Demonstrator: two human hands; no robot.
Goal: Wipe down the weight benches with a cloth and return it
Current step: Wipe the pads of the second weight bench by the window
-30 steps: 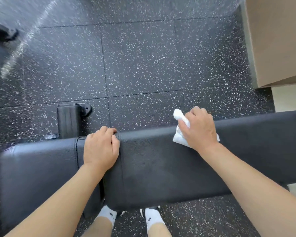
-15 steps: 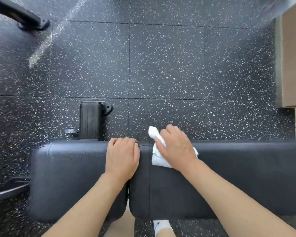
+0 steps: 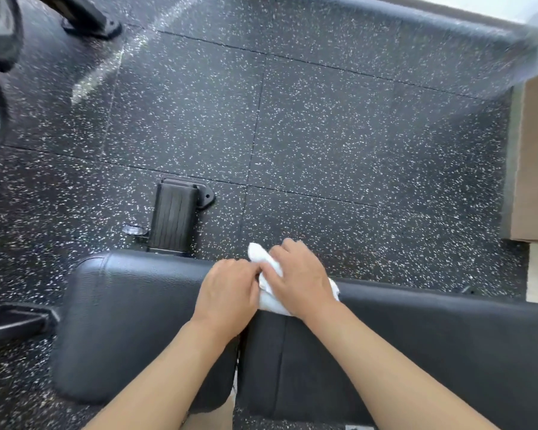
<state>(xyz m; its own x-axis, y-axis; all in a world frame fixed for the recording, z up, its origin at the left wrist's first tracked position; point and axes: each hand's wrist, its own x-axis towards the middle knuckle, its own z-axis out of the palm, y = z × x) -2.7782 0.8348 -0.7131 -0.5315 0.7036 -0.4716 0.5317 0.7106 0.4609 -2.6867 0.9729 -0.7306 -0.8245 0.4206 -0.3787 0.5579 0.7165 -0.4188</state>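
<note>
Now the right hand presses a white cloth onto the black weight bench, fingers curled over it at the far edge. Most of the cloth is hidden beneath them. Left hand rests beside, fingers bent over the edge, touching the cloth; 0.5 s ago they were apart.

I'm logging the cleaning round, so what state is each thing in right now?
White cloth: crumpled, pressed on the bench near the gap between its pads.
Black padded weight bench: flat, two pads, cloth on top.
Right hand: on the cloth, holding it down.
Left hand: resting on the bench, fingers touching the cloth.
</note>
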